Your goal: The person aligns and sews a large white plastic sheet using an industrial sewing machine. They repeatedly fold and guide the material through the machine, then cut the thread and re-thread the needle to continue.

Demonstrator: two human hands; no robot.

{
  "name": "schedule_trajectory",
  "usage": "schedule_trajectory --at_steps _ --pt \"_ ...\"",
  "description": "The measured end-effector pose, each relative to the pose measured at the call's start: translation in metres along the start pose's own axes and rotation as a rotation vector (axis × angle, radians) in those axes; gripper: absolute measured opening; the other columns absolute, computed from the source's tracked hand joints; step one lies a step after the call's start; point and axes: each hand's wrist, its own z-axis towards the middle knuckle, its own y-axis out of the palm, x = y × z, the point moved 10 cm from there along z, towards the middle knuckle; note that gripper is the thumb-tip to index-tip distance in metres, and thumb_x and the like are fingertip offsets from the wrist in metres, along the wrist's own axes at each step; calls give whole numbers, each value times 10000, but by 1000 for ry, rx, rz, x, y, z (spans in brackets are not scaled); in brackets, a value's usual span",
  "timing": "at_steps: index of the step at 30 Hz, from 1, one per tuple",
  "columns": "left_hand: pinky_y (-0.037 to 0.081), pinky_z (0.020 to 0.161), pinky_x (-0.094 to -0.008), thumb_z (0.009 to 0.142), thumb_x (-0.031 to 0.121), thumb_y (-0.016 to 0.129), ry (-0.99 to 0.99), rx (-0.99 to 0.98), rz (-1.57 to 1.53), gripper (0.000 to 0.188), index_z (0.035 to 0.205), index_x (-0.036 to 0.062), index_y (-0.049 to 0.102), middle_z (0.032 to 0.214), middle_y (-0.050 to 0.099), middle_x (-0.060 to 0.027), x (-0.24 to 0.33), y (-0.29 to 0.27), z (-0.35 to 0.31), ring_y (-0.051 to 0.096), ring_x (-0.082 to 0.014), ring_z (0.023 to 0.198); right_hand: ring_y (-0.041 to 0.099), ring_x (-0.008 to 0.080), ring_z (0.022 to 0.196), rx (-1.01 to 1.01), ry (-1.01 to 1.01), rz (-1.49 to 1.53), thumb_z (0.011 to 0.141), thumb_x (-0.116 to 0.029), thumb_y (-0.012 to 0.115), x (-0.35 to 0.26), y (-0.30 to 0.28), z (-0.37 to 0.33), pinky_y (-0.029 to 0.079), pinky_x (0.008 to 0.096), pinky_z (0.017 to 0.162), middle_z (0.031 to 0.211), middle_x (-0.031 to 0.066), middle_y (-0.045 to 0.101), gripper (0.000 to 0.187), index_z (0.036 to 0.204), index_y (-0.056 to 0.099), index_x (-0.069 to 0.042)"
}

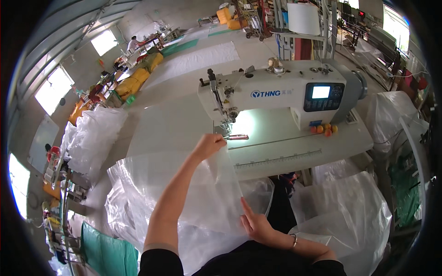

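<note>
Lettering point(266, 94) in blue marks the sewing machine point(248, 82) near the left hand point(209, 146).

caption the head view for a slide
At a white sewing machine, left hand at the top of a translucent plastic sheet, right hand by its edge.

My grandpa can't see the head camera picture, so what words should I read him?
A person's closed left hand is at the top of a see-through plastic sheet, near a white sewing machine, while the right hand, index finger extended, is at the sheet's edge. Small red and yellow balls sit on the machine's white table.
</note>
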Motion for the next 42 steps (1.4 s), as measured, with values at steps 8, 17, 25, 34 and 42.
schedule_trajectory --at_steps 8,17,25,34,42 --pt "354 532 -222 894 178 639 -113 -69 -301 169 839 19 659 654 538 39 -3 32 0 435 -41 583 569 339 490 -65 -80 -315 884 -200 617 45 -1 18 468 442 498 560 129 563 403 1231 500 -32" --pt "358 552 -207 908 171 624 -129 -105 -396 154 864 27 657 696 541 51 -3 29 2 445 -32 622 539 298 1114 259 -348 -694 827 -144 649 22 -104 196 463 393 896 1172 108 593 287 1080 618 -13" --pt "370 553 -204 903 160 630 -144 -46 -583 136 854 34 647 701 552 49 -1 23 0 453 -33 613 636 342 727 355 -32 -53 872 -153 631 47 -92 188 502 409 649 830 179 645 261 1043 640 44" --pt "330 490 -244 879 281 655 -288 -35 -328 294 738 23 636 580 500 18 -17 23 2 409 -51 523 641 265 581 371 -72 -701 865 -65 529 27 -51 185 513 355 523 785 155 630 344 1189 583 36" --pt "402 547 -332 892 274 603 -112 -54 -43 322 759 -19 610 587 519 -24 -8 30 25 468 -138 546 644 281 602 289 33 -812 854 -72 515 40 -44 193 511 376 534 761 128 633 358 1199 590 -9"
